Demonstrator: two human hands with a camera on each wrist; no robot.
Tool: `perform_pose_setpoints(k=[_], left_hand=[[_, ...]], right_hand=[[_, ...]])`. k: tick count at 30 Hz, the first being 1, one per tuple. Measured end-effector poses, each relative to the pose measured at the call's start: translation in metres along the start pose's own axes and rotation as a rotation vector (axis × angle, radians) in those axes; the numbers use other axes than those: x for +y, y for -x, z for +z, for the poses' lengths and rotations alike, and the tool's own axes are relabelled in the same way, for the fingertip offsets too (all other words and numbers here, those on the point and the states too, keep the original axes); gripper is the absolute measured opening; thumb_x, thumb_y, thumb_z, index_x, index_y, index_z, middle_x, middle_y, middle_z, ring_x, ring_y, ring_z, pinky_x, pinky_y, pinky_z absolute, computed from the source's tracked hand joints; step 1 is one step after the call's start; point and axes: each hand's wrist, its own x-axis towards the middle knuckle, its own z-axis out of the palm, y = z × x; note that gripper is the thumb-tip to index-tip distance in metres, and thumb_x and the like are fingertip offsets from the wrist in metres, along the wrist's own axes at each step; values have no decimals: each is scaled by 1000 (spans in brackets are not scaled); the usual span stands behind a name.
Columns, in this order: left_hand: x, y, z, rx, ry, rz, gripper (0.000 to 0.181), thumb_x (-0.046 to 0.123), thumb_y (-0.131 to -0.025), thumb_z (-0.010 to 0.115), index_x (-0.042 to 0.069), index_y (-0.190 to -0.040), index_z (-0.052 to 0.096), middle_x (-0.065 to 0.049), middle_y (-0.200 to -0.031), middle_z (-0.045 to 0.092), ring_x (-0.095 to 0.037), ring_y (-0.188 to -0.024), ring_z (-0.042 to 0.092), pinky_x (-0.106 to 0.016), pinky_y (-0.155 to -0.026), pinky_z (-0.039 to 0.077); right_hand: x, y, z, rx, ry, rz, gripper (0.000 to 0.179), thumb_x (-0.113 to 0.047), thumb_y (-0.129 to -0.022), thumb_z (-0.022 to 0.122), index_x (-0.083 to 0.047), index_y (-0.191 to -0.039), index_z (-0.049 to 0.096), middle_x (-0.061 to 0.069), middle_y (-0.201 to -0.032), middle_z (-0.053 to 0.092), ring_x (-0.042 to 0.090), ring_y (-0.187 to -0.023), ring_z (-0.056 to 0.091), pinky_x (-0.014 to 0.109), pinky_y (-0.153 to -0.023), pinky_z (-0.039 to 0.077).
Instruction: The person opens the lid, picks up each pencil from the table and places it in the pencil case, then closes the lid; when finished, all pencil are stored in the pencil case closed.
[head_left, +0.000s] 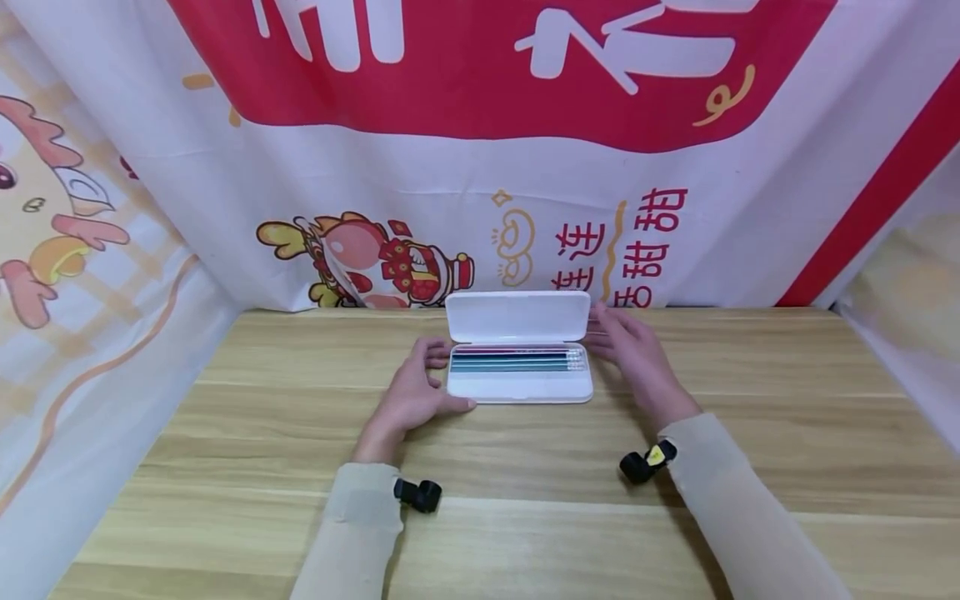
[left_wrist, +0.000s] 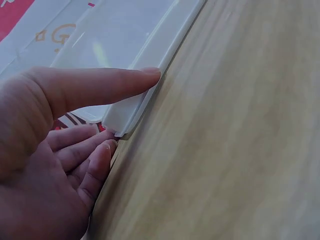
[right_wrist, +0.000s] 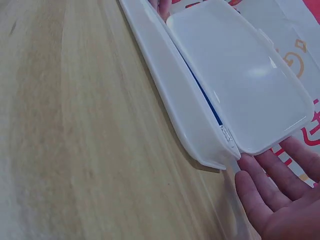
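A white pencil case lies on the table with its lid raised at the back. Inside are several pencils, teal, dark blue and purplish, their pale ends to the right. At the case's left end is my left hand. Its straight thumb touches the front edge, while the other fingers lie loosely bent by the left side. My right hand is beside the right end, fingers extended near the lid's corner. In the right wrist view the case's front wall hides most of the pencils.
The wooden table extends in front of the case and to both sides. Close behind the lid hangs a printed cloth in white and red. Another patterned cloth borders the left side.
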Motion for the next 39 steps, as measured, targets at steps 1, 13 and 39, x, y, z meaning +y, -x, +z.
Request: perform_pose_setpoints(k=[1, 13, 39], left_hand=[[0, 0, 0, 3, 7, -6, 100, 13, -74, 99, 19, -157, 44, -8, -153, 55, -30, -132, 54, -48, -112, 48], [1, -1, 1, 16, 7, -15, 100, 11, -75, 97, 19, -159, 42, -9, -154, 55, -30, -130, 53, -47, -112, 46], [13, 5, 3, -59, -58, 71, 82, 29, -100, 78, 5, -166, 36, -21, -161, 51, -37, -140, 56, -53, -119, 47]], right_hand=[[0, 1, 0, -1, -11, -5, 82, -74, -103, 48, -14, -160, 49, 11, -156, 60, 28, -141, 62, 47, -124, 44], [5, 20, -3, -3, 44, -27, 53, -54, -101, 70, -13, -135, 65, 7, -148, 63, 26, -140, 61, 46, -122, 46], [18, 38, 2, -132, 487, -240, 76, -27, -100, 79, -7, -164, 44, 18, -171, 41, 41, -151, 50, 54, -120, 45]])
